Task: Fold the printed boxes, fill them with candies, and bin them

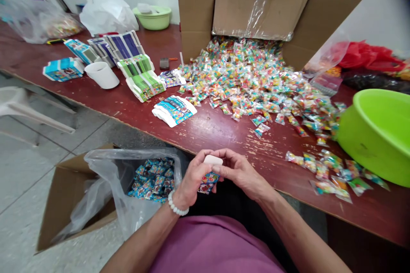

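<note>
Both hands meet low in front of the person's body, just off the near edge of the counter (221,134). The left hand (188,181), with a bracelet of pale beads (175,205) at its wrist, curls around the side of a small printed box (208,182); the right hand (240,172) reaches in from the other side, its thumb across the box near the top and its fingers bent behind. Both are closed about the box, and a white flap (213,160) shows between them at its top. The forearms slant inward from either side, and the fingers hide much of the box. On the counter beyond lie a fan of blue flat cartons (177,110), a green stack of cartons (141,77) and a white cylinder (102,75) tipped to one side. A heap of wrapped candies (246,79) spills from a large cardboard box (261,10); a green tub (365,136) stands at the right, with loose candies in front of it. Beside the person's left arm, below the counter, a lined carton (60,204) holds blue packets (155,179).
</note>
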### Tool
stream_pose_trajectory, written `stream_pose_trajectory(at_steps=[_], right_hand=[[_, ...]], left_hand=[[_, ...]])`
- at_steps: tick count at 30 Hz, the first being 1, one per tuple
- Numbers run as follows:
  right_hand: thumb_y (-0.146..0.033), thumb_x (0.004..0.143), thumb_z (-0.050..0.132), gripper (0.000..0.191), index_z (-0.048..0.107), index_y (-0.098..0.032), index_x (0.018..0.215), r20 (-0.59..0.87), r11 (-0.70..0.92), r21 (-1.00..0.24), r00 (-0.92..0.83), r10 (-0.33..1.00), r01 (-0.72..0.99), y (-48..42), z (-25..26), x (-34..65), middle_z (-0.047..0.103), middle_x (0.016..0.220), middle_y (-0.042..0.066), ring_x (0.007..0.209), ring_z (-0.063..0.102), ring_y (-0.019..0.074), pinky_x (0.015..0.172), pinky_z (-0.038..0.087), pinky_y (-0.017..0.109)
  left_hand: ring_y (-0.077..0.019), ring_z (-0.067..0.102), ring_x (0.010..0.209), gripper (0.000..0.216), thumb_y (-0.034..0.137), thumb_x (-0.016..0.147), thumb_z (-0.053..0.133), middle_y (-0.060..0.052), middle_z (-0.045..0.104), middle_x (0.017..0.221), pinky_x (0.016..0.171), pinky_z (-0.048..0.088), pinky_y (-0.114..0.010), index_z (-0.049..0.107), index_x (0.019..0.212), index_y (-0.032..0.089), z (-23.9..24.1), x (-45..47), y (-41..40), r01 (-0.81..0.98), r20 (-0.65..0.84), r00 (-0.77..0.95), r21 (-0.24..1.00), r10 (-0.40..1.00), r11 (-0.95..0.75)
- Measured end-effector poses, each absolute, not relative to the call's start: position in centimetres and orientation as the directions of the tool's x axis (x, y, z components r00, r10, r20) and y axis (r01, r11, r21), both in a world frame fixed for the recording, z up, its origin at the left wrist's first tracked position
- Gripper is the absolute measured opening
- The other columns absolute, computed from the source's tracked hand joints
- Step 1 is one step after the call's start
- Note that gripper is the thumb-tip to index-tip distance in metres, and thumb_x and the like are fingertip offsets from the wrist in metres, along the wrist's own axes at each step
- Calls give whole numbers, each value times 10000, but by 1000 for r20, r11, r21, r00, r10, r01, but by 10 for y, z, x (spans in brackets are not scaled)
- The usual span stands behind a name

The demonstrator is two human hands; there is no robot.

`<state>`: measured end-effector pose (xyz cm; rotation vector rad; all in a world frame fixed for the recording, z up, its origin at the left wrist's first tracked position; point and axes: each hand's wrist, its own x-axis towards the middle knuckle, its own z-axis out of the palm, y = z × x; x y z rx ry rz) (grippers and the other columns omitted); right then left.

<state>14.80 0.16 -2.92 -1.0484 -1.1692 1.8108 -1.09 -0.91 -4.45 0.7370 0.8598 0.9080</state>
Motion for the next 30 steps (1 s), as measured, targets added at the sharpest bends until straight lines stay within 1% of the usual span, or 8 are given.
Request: stream_pose_trajectory(at_steps=[5,11,15,18,20,24,28,30], right_hand=[[-395,853,695,213,668,-189,807,-90,-94,-996,-289,953,1,1,-38,143,613,630,-14,518,603,138,498,481,260],[-268,924,604,146,742,-219,934,310,426,-836,-343,887,346,-2,-38,142,752,925,72,878,682,220,815,516,364],[-325,875,671,140,735,-201,868,107,186,-945,-281,954,269,-1,-37,139,743,825,61,735,682,198,673,545,323],[-369,817,724,199,678,-181,770,-112,-97,-993,-272,956,71,5,-34,137,697,684,18,515,614,139,492,507,261],[-360,803,735,234,633,-173,706,-154,-173,-984,-317,936,-33,8,-31,136,707,756,17,460,573,99,453,483,239],[-338,871,666,194,655,-181,757,-76,-82,-997,-379,922,0,8,-28,138,711,922,40,532,627,113,503,512,255],[-325,885,667,114,695,-224,928,104,189,-963,-382,918,193,-1,-39,135,698,971,56,901,665,211,815,528,352],[-319,843,717,174,683,-238,994,147,250,-936,-368,918,249,-4,-48,131,678,1053,66,983,627,225,849,502,358]], left_hand=[[-150,639,511,352,449,921,532,-24,680,783,445,505,-233,479,1184,222,-42,-13,-10,-420,-355,392,752,849,508],[-176,627,433,452,551,945,424,-16,657,700,386,492,-268,548,1199,198,-40,-19,-5,-495,-473,427,591,771,637],[-149,618,441,400,462,925,515,-12,672,732,401,489,-242,577,1228,208,-45,-17,-6,-484,-458,355,656,815,579],[-156,631,453,527,561,938,436,-38,687,723,409,490,-236,557,1298,196,-47,-16,-6,-466,-430,402,664,808,585],[-164,639,456,641,637,931,369,-63,692,710,406,486,-232,553,1322,164,-48,-16,-5,-448,-423,445,658,789,605],[-148,627,464,583,563,913,478,-87,712,770,413,492,-227,603,1283,131,-48,-22,-2,-435,-422,419,684,804,586],[-136,624,508,403,287,824,577,-74,709,934,432,516,-248,656,1201,167,-47,-24,1,-483,-440,396,647,806,590],[-131,623,539,390,250,795,564,-51,695,947,449,518,-245,665,1168,197,-48,-26,1,-508,-456,369,630,810,587]])
